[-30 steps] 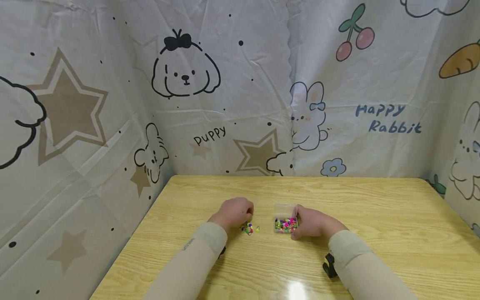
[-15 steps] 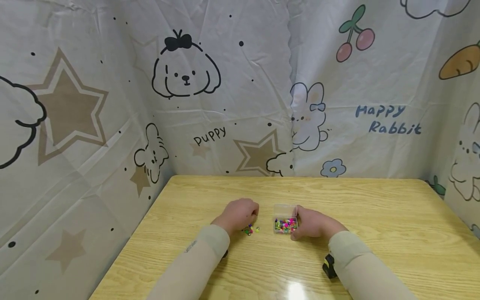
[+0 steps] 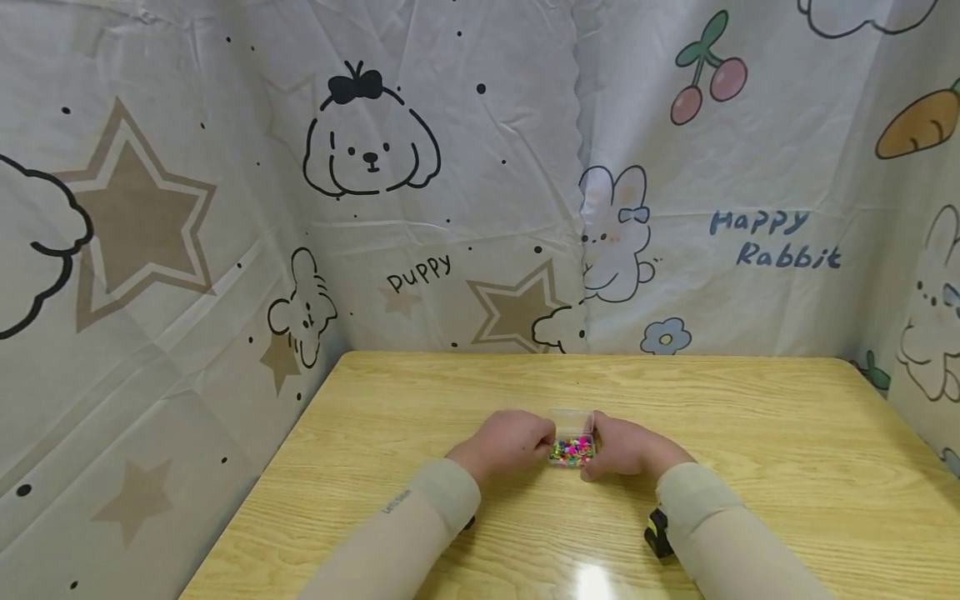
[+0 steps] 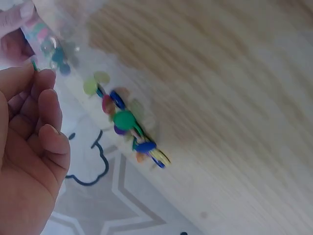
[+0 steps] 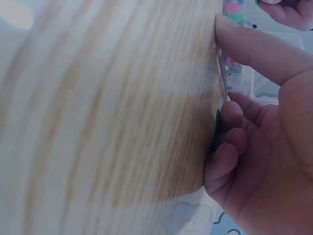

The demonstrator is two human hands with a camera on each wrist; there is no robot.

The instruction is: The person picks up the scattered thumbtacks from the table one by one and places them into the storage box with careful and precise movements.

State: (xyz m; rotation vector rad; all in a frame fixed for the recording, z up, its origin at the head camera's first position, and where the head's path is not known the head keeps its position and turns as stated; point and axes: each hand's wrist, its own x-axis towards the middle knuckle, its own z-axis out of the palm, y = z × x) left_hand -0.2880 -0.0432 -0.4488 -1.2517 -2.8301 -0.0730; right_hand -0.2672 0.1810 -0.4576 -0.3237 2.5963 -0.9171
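A small clear plastic box (image 3: 553, 463) filled with colourful beads (image 3: 573, 451) sits on the table, its transparent lid (image 3: 570, 421) raised at the back. My right hand (image 3: 626, 447) grips the box's right side, thumb at the near edge and fingers at the far edge. At the box's left edge is my left hand (image 3: 512, 443), pinching a tiny green bead (image 4: 35, 65) between thumb and forefinger. The left wrist view shows a loose cluster of flat, colourful beads (image 4: 124, 120) on the table beside that hand; the hand and arm hide it in the head view.
Both hands work over a light wood-grain table (image 3: 787, 467). A white curtain (image 3: 465, 192) with cartoon prints hangs behind it and along the sides. A black and yellow device (image 3: 657, 533) is strapped under the right wrist.
My left hand has moved right, from the loose bead cluster to the box's left edge. My right hand keeps its grip on the box, which has not moved.
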